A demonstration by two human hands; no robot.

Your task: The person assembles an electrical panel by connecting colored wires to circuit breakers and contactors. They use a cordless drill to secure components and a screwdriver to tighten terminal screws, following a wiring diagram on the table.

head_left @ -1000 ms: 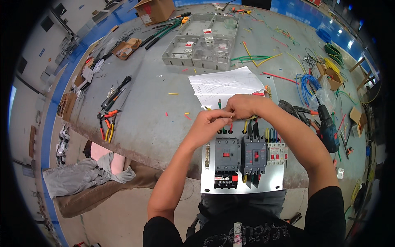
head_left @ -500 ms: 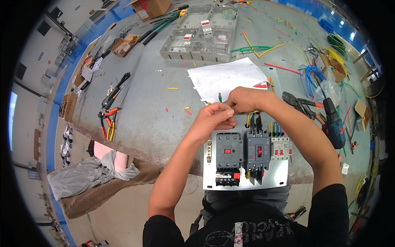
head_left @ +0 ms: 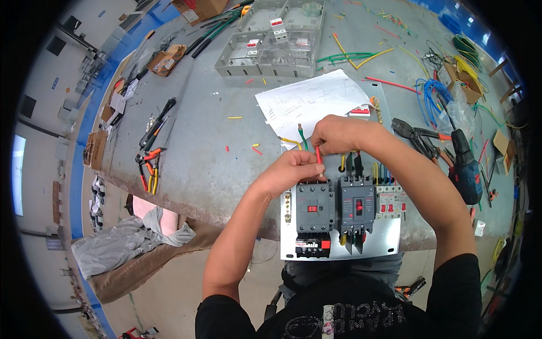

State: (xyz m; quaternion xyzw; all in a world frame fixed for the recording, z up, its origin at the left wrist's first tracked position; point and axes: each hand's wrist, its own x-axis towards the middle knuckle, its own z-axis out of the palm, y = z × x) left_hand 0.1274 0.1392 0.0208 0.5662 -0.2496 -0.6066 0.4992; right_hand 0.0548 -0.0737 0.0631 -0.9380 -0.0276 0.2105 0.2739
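Note:
A metal mounting plate [head_left: 389, 242] with dark breaker blocks [head_left: 315, 207] and small white breakers [head_left: 390, 202] lies at the table's near edge. My left hand [head_left: 291, 169] pinches a short red wire [head_left: 318, 156] just above the left breaker block. My right hand [head_left: 337, 134] grips the upper end of the same red wire. Green and yellow wire ends [head_left: 301, 137] stick up beside my fingers. More yellow, black and blue wires [head_left: 361, 165] run into the tops of the breakers.
A paper wiring diagram [head_left: 307, 101] lies behind my hands. A grey plastic enclosure [head_left: 271, 42] stands farther back. Pliers and cutters [head_left: 149, 155] lie at left, a cordless drill [head_left: 466, 166] and crimping pliers [head_left: 418, 135] at right. Wire coils [head_left: 432, 96], offcuts and cardboard boxes are scattered around.
Both hands have stayed together above the breakers, with small finger movements on the red wire. The view has shifted slightly as my head moved.

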